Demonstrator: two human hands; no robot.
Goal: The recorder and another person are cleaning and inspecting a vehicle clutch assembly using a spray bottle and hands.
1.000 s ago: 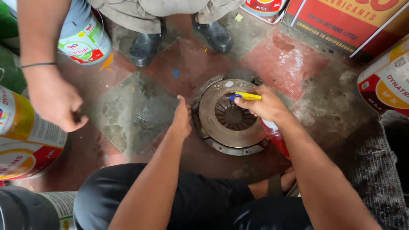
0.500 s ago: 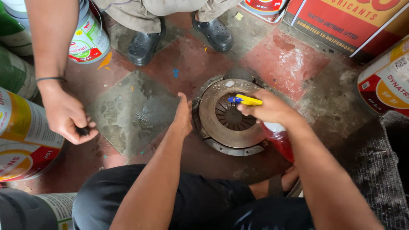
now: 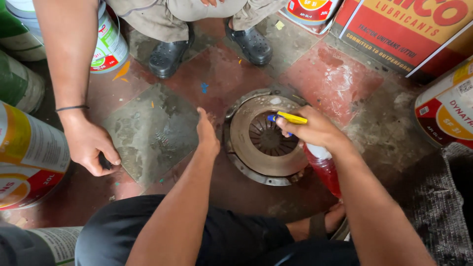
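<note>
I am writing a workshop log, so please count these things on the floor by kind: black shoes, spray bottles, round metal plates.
black shoes: 2
spray bottle: 1
round metal plate: 1
Total: 4

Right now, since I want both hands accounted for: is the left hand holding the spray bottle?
No, the right hand holds the spray bottle; the left hand rests by the clutch plate.
</note>
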